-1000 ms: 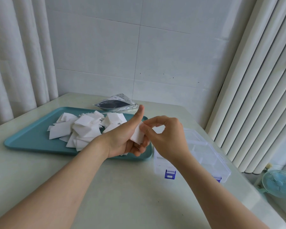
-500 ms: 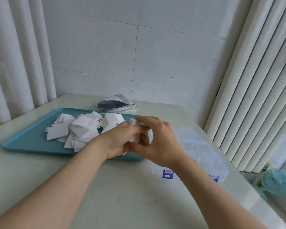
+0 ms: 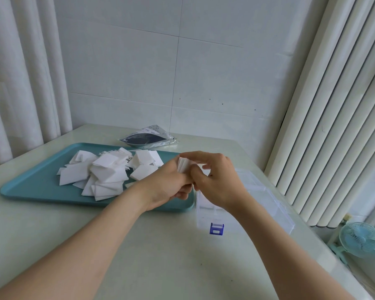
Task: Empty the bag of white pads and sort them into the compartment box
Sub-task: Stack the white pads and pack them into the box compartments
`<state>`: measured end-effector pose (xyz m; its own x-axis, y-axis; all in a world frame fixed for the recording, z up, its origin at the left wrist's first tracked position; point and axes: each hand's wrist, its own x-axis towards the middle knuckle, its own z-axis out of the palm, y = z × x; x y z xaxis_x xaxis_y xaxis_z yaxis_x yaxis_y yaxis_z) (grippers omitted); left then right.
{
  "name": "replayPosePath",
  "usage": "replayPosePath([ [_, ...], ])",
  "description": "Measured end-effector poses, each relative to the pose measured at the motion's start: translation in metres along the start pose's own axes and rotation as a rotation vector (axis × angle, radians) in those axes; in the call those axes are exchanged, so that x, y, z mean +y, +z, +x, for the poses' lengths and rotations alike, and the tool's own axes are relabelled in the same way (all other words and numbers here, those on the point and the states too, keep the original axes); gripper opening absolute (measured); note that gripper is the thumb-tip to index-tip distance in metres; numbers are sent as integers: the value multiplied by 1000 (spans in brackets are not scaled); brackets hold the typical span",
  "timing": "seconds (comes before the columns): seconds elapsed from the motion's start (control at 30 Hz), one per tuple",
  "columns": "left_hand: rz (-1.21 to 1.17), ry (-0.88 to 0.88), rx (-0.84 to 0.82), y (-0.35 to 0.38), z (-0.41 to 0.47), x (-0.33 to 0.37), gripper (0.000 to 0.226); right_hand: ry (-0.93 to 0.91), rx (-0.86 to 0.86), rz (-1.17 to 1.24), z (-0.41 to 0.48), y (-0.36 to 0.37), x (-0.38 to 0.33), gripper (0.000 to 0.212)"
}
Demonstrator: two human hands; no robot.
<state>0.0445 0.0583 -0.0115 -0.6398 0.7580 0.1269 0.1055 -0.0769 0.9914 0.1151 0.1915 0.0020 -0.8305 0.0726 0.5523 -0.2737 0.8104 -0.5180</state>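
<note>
Head view: left hand (image 3: 167,187) and right hand (image 3: 219,180), loosely meeting a second ago, now both grip one pad stack (image 3: 183,164); probably squaring it for the box (image 3: 268,204).

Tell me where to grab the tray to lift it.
Probably by the rim of the tray, at both short ends, from the sides: it is long and shallow, and loose pads heaped in it could slide if it tips.

The person's left hand (image 3: 167,185) and right hand (image 3: 219,182) were bare. Both forearms (image 3: 108,230) showed uncovered all the way to the lower edge of the view.
</note>
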Motion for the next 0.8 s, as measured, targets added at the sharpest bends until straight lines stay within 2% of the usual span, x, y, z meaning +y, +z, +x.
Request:
replayPosePath([
  [0.13, 19, -3, 61, 4, 1, -1, 48, -34, -72, 47, 3, -13, 1, 31],
  [0.2, 72, 39, 98, 4, 3, -5, 41, -29, -82, 104, 6, -19, 1, 27],
  [0.27, 207, 107, 183, 5, 7, -10, 38, 4, -34, 135, 8, -25, 4, 29],
  [0.37, 390, 159, 297, 8, 12, -20, 48, 127, 106, 85, 7, -35, 20, 34],
  [0.47, 569, 233, 345, 16, 12, -29, 39, 277, 173, -38, -6, -44, 44, 39],
  [0.57, 734, 293, 290, 26, 11, -37, 39, 382, 157, -81, -17, -47, 60, 42],
  [0.8, 863, 340, 202, 31, 12, -44, 33, 460, 125, -68, -18, -47, 66, 30],
])
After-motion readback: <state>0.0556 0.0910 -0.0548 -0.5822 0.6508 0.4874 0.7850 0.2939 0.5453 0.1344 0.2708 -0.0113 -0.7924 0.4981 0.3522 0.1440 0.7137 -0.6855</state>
